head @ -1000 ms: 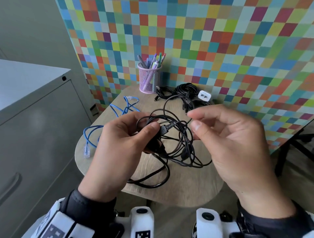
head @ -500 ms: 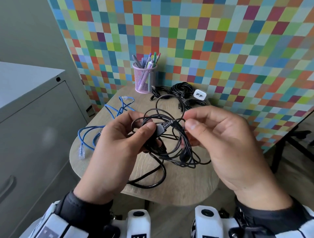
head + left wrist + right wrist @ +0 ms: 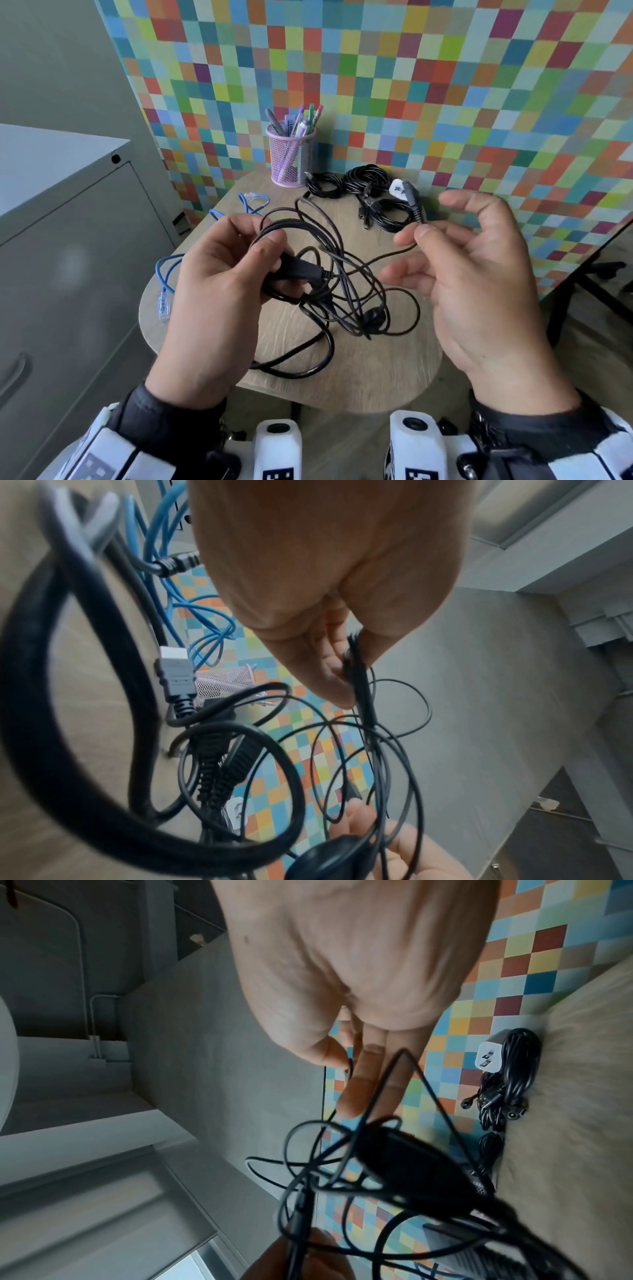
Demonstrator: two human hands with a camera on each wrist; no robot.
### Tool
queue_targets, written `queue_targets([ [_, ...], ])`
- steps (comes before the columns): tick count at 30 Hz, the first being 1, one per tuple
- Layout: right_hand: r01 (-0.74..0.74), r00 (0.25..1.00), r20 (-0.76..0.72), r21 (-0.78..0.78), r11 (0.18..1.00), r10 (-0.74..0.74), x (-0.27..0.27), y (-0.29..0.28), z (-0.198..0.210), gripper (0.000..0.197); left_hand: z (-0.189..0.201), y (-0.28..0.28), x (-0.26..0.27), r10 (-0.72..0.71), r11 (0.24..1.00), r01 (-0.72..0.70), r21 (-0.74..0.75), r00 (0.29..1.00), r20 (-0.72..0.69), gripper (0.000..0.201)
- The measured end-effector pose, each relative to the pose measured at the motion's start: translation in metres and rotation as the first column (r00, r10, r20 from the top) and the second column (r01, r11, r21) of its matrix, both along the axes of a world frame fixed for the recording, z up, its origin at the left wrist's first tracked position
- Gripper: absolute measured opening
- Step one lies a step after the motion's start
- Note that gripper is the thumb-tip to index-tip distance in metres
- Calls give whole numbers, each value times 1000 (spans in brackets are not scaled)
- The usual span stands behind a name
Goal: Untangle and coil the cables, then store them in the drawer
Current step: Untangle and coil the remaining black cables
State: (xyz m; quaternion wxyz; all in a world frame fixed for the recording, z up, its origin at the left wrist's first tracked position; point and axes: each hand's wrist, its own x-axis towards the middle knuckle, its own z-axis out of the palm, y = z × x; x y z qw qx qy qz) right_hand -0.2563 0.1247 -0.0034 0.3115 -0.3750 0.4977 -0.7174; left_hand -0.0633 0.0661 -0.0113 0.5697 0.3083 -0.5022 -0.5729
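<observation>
Left hand (image 3: 219, 294) gripping the knotted bundle of thin black cables (image 3: 329, 291) at frame centre; right hand (image 3: 469, 274) pinching 1 freed plug end (image 3: 415, 209). Risk: pulling hard, cinching loops tighter, or dragging the thick black cable (image 3: 305, 363) off the round wooden table (image 3: 376, 377).

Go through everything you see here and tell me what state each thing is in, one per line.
Black cable tangle: knotted, lifted partly off the table.
Left hand: grips the tangle.
Right hand: pinches a thin cable end.
Coiled black cables: bundled, lying by the wall.
Blue cable: loose, uncoiled on the table.
Pen cup: upright, holding pens.
Cabinet drawer: closed.
</observation>
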Motion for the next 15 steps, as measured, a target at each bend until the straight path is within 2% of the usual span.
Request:
queue_targets([
  [1,15,998,-54,7,1000,-14,0,0,-1,27,1,1,1,-1,1000,1,1,1000,12,19],
  [3,50,961,-274,42,998,-37,-3,0,-5,21,2,2,1,9,1000,-9,7,999,50,19],
  [5,76,864,-503,67,995,-32,-7,0,-8,11,3,3,1,12,1000,-14,18,998,65,16],
  [6,78,828,-560,67,995,-27,-7,1,-8,5,3,4,0,4,1000,-5,23,998,62,13],
  [7,55,816,-578,64,996,-8,-7,3,-7,4,3,5,-1,-7,1000,6,25,998,59,9],
  [8,2,825,-564,68,998,37,-6,5,-4,13,3,6,-1,-21,1000,20,22,998,55,8],
  [10,-173,831,-518,104,979,202,-1,10,0,39,2,7,-3,-74,997,74,7,996,53,9],
  [12,-274,789,-532,144,951,308,9,12,2,62,0,8,-4,-176,984,177,-12,983,56,11],
  [13,-274,781,-545,139,952,305,14,11,1,66,-1,9,-5,-224,974,225,-17,973,56,14],
  [15,-227,808,-542,78,971,233,21,7,-4,58,-3,10,-5,-268,963,269,-23,962,52,18],
])
